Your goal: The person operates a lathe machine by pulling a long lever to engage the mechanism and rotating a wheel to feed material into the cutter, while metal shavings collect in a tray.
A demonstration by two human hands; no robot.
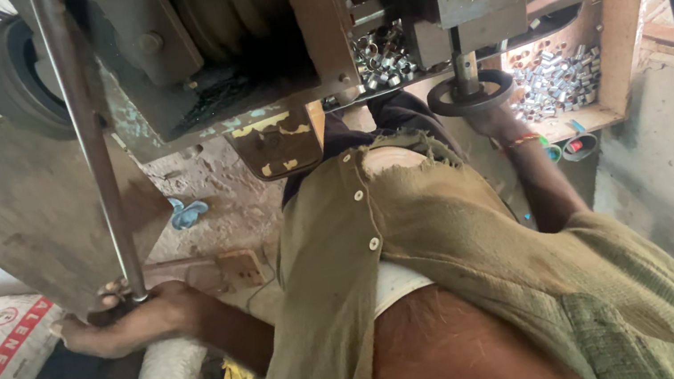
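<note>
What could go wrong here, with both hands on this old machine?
The loose, torn green shirt hangs close to the black handwheel that the right hand is at, and might snag. The left hand grips the long metal lever right at its end, where it might slip.

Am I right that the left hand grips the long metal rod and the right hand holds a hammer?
Not quite. In the head view the right hand is at the black handwheel, not a hammer. The left hand does grip the rod.
</note>
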